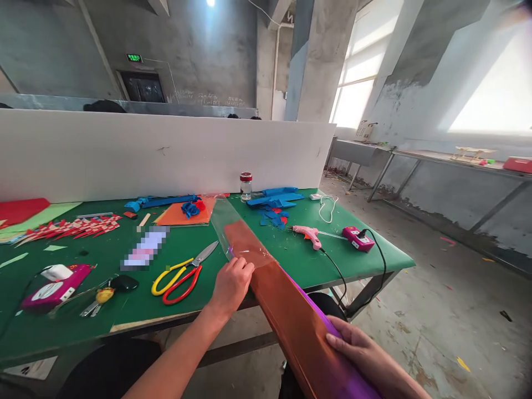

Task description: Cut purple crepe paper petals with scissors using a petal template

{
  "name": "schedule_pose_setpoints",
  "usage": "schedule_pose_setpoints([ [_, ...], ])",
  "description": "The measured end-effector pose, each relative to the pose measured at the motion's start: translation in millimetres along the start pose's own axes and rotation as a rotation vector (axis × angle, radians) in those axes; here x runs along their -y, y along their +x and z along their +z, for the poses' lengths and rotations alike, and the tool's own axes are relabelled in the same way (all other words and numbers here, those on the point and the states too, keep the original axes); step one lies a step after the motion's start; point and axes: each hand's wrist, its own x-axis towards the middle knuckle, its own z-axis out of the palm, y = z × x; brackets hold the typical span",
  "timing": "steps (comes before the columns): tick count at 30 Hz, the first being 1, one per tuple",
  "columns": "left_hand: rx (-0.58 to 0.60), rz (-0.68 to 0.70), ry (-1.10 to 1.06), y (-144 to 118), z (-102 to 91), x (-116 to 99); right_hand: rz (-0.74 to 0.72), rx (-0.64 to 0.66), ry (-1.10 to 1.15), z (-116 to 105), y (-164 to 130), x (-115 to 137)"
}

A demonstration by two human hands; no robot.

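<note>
A long roll of orange and purple film [291, 316] runs from my lap up onto the green table [124, 310], ending in a clear cellophane flap [226, 219]. My left hand [230, 282] pinches the film's left edge at the table's front edge. Lower down, my right hand [366, 352] grips the roll from the right side. Yellow-and-red-handled scissors [183, 274] lie just left of my left hand.
A pink glue gun [307, 235] and pink power strip [358, 239] with black cable lie right. Blue cutouts [274, 200], an orange sheet [183, 215], a small jar [245, 185], red-white paper pieces [75, 227] and a pink box [56, 288] lie about. A white board [166, 152] backs the table.
</note>
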Motion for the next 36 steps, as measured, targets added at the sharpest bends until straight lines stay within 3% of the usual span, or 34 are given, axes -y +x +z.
schedule_pose_setpoints([
  [6,0.048,0.141,-0.083,-6,-10.2,-10,-0.078,-0.002,0.125,25,66,4],
  [10,-0.080,0.025,-0.248,-18,-28.8,-10,-0.059,-0.045,0.230,44,100,6],
  [13,-0.021,0.043,-0.378,-30,-39.6,-18,-0.041,0.003,0.286,51,106,13],
  [16,0.111,0.079,-0.360,-41,-40.9,-32,-0.023,0.084,0.324,53,99,20],
  [20,0.183,0.067,-0.258,-49,-33.5,-44,0.018,0.161,0.385,56,83,15],
  [28,0.156,0.076,-0.008,-30,-12.4,-44,0.109,0.099,0.262,70,53,-1],
  [32,0.147,0.070,0.022,-15,-1.4,-34,0.168,0.052,0.105,41,28,2],
  [36,0.135,0.072,0.040,-9,4.5,-28,0.189,-0.142,-0.242,-2,-18,-5],
])
